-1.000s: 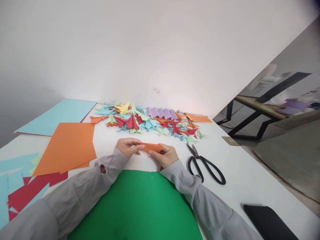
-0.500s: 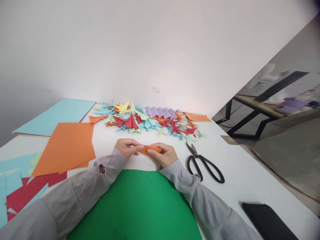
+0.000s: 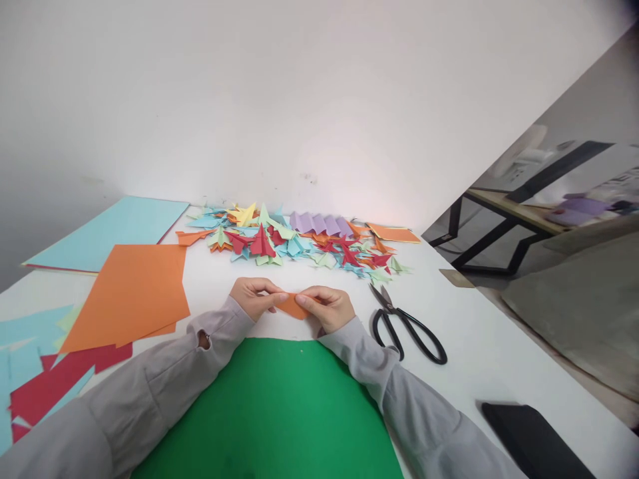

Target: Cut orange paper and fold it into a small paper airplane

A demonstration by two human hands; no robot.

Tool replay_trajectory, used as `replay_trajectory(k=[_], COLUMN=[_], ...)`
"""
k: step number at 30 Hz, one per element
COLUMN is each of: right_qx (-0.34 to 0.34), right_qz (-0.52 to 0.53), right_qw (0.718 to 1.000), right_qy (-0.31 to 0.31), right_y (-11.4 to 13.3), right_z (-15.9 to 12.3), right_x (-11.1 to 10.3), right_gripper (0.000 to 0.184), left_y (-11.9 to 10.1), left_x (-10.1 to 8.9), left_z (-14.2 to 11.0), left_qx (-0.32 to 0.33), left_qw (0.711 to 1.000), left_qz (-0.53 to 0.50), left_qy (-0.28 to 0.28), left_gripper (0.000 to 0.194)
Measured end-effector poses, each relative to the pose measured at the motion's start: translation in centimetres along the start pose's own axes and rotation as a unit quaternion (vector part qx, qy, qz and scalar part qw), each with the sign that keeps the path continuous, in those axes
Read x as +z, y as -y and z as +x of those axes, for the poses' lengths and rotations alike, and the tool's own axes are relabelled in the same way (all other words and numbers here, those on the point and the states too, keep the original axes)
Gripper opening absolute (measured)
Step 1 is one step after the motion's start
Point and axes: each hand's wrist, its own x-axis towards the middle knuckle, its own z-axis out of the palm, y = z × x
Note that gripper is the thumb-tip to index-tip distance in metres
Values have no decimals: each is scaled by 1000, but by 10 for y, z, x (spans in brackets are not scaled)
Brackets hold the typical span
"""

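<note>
The small orange paper is pinched at its left part by the left hand and at its right by the right hand, above the white table. It is probably light, easily creased and best taken by its edges. Just beyond, folded paper shapes are heaped. To the right, open scissors are laid; to the left, orange sheets are spread. Nothing is seen blocking the fingers.

Craft workspace — paper scraps, scissors, white table.
</note>
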Motion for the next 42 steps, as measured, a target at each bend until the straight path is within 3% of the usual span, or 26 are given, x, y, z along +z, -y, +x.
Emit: replay_trajectory(k=[9, 25, 33, 42], right_qx=[-20, 24, 20, 39], right_qz=[-27, 46, 65, 43], right_qw=[998, 999, 998, 998], right_qy=[51, 9, -2, 3], right_y=[3, -1, 1, 2], right_z=[-7, -3, -3, -7], right_x=[6, 5, 5, 9], right_gripper=[21, 26, 24, 25], left_y=[-4, 0, -5, 0], left_x=[3, 4, 6, 5], left_z=[-5, -4, -4, -4], left_qx=[-26, -24, -44, -16], left_qw=[998, 999, 999, 998], left_qz=[54, 14, -1, 35], left_qy=[17, 40, 19, 44], left_gripper=[19, 29, 25, 25])
